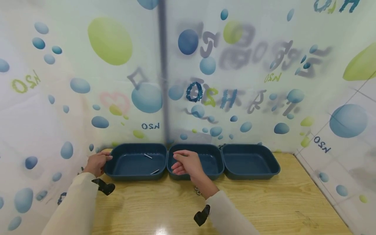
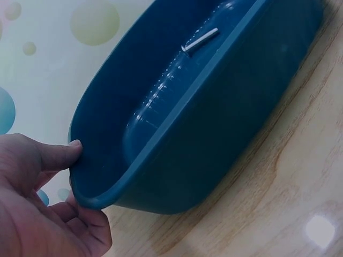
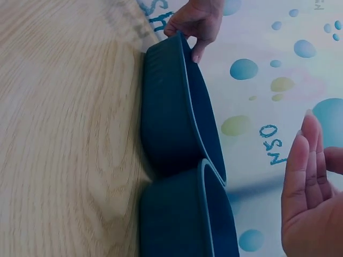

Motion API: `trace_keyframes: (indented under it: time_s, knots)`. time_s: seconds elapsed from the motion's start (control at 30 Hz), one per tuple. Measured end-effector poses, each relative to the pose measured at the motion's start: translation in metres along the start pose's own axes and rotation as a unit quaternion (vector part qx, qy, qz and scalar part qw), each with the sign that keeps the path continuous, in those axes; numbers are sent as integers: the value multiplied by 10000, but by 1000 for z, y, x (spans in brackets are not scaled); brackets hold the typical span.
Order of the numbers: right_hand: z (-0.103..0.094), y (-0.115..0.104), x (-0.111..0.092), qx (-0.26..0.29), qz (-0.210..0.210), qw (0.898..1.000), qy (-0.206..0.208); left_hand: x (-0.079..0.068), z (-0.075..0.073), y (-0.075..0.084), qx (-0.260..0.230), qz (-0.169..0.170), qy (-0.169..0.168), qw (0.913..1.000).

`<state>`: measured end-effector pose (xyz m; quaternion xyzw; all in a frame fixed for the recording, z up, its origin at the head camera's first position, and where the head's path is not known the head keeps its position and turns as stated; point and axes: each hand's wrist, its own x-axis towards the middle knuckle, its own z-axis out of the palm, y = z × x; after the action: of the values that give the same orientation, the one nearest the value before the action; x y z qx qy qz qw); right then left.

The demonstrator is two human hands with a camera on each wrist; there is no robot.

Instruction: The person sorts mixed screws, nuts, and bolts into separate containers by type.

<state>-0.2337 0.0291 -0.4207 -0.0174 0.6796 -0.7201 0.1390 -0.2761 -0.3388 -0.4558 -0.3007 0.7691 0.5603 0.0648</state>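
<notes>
My left hand (image 1: 97, 164) grips the left end of the left blue tray (image 1: 135, 178). In the left wrist view the thumb lies over the tray's rim and the other fingers curl against its outside. Two small metal pins lie in that tray: one pin (image 1: 148, 156) toward the back, another pin (image 1: 154, 171) at the front. Above the middle blue tray (image 1: 215, 160) hovers my right hand (image 1: 188, 164). Its fingers (image 3: 297, 166) are extended, palm turned to the left, with nothing visible in them. The hand hides part of the middle tray's inside.
A third blue tray (image 1: 252, 178) stands at the right end of the row, with no contents visible. Small metal rings (image 1: 198, 191) lie on the wooden table (image 1: 147, 205) by my right wrist. A patterned curtain (image 1: 117, 81) hangs close behind the trays.
</notes>
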Motion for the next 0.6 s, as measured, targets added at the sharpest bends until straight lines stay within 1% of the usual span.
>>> trace_keyframes:
  time_s: [0.2, 0.43, 0.6]
  knots:
    - [-13, 4, -8, -193, -55, 9998, 57, 4, 0, -2, 33, -26, -3, 10000]
    - [-29, 7, -18, -329, -48, 9991, 252, 4, -1, -1, 20, -73, -49, 10000]
    - [-36, 13, -23, -319, -41, 9989, 328, 4, 0, -1, -12, -150, 31, 9999]
